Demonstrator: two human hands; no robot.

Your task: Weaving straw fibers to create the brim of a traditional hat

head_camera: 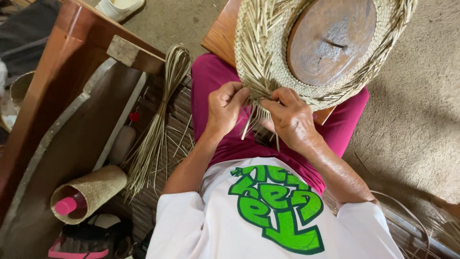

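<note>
Left hand [225,108] and right hand [287,117] pinch loose straw ends of woven hat [258,52], fingertips partly hidden.

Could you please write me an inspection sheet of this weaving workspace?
Surface: round wooden block over the lap, woven mat floor.
Job's things: pale straw hat brim, partly woven, loose ends hanging.
Clutter: tied bundle of straw strands; woven straw cone holding a pink-capped bottle.
Grip: left hand and right hand both pinch strands at the brim's edge.
Cables: nothing seen.
Surroundings: brown wooden bench, sandy ground.
</note>
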